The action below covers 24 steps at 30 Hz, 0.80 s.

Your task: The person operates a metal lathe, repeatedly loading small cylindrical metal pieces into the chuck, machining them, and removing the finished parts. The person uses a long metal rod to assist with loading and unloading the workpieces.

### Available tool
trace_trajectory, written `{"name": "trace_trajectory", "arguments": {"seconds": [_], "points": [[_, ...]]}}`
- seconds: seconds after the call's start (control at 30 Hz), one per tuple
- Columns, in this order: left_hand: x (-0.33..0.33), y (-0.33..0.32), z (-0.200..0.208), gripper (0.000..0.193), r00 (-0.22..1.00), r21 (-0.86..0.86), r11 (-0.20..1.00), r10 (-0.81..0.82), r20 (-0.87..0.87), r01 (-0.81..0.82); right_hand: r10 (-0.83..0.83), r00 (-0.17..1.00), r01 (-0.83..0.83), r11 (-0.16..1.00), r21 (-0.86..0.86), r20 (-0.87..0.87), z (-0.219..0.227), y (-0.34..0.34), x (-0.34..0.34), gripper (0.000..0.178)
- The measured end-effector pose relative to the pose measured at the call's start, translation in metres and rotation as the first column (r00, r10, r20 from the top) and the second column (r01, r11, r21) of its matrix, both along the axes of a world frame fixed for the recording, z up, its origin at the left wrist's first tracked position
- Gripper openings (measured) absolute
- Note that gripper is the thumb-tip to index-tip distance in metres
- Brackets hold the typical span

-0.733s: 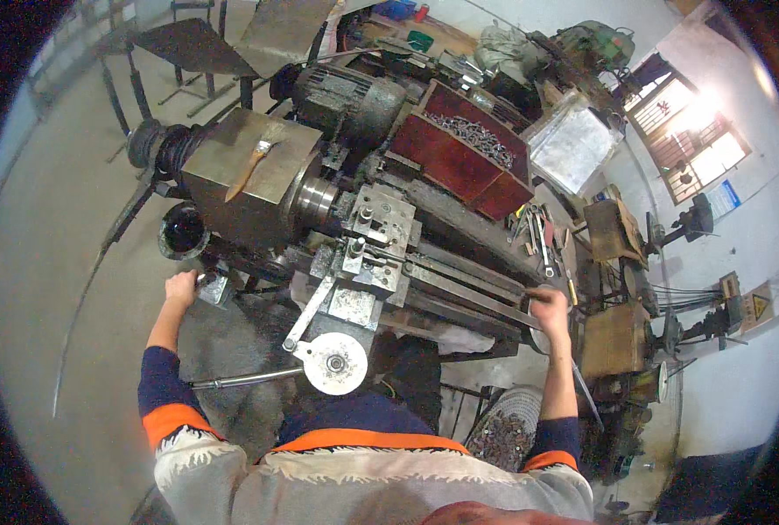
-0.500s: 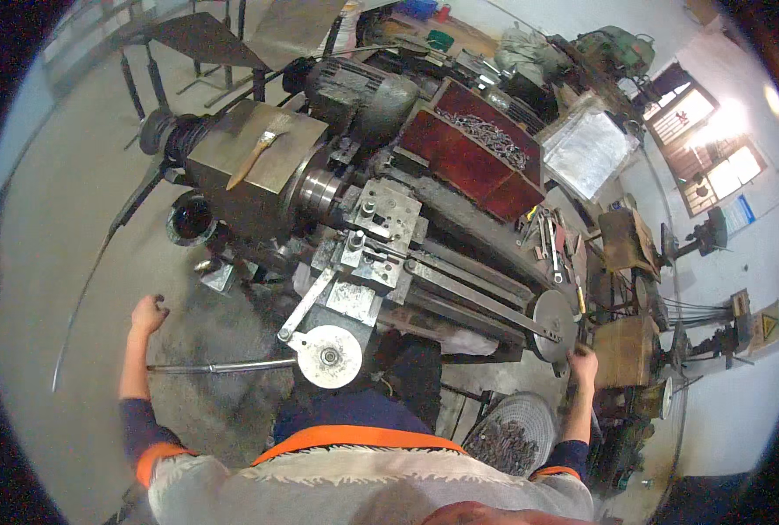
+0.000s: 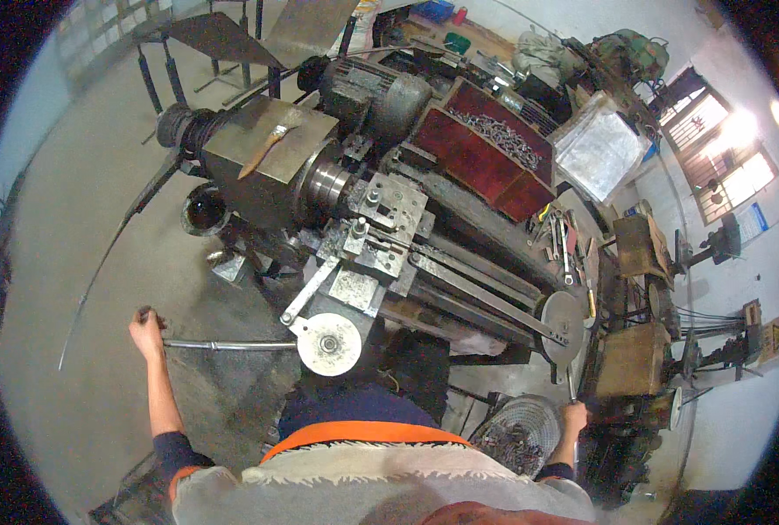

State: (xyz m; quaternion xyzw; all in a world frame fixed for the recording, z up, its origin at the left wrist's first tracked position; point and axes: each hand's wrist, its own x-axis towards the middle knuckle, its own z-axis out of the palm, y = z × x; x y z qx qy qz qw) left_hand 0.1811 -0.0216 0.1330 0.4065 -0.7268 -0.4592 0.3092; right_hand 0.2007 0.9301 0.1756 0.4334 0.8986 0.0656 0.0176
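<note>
A dark flat metal plate on legs (image 3: 219, 39) stands far left on the grey floor (image 3: 101, 236); nearer, a long thin dark rod (image 3: 144, 201) slants down towards the near left. Next comes a boxy, dull metal headstock (image 3: 306, 144) with a wooden-handled paintbrush (image 3: 263, 152) lying on top, and beyond it a grey finned motor (image 3: 372, 96). The steel tool block (image 3: 389, 206), topped with bolts, fills the middle between the hands. Farther right sit a dark red open box (image 3: 459, 144) holding small silvery metal pieces (image 3: 499, 136), a pale shiny sheet (image 3: 598, 149) and a cluster of metal hand tools (image 3: 566, 249). A round pale mesh basket (image 3: 534, 411) with small dark pieces stands near right, just left of the right hand.

The bare left hand (image 3: 147, 332), fingers curled, is at the left end of a straight silver metal rod (image 3: 232, 346); I cannot tell whether its grip closes on it. The rod runs right to a pale round disc (image 3: 341, 357), speckled dark around its hub. At right, below a flat grey metal wheel (image 3: 564, 319), the bare right hand (image 3: 573, 416) has its grip wrapped around a thin grey lever (image 3: 571, 385).
</note>
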Motion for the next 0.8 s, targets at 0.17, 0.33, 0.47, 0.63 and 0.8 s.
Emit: {"name": "trace_trajectory", "arguments": {"seconds": [0.17,0.33,0.47,0.63,0.8], "points": [[-0.024,0.001,0.008,0.025,0.999,0.010,1.000,0.020,0.034,-0.020,-0.044,0.996,0.043,0.999,-0.018,-0.083,-0.003,-0.036,0.013,0.031],[-0.044,-0.007,0.009,0.026,0.997,-0.033,0.999,-0.016,0.082,0.018,-0.061,0.991,0.052,0.996,-0.073,-0.117,0.008,-0.061,0.015,0.032],[-0.051,-0.007,0.012,0.026,0.997,-0.033,0.999,-0.038,0.067,0.040,-0.055,0.990,0.051,0.998,-0.041,-0.129,-0.003,-0.050,0.020,0.033],[-0.052,-0.007,0.013,0.027,0.999,0.004,0.999,-0.039,0.031,0.039,0.010,0.991,-0.010,1.000,-0.001,-0.135,0.001,-0.058,0.020,0.034],[-0.048,0.006,0.023,0.027,0.999,-0.050,0.998,-0.044,-0.008,0.043,-0.067,0.985,0.082,0.993,0.088,-0.159,0.001,-0.048,0.013,0.036]]}}
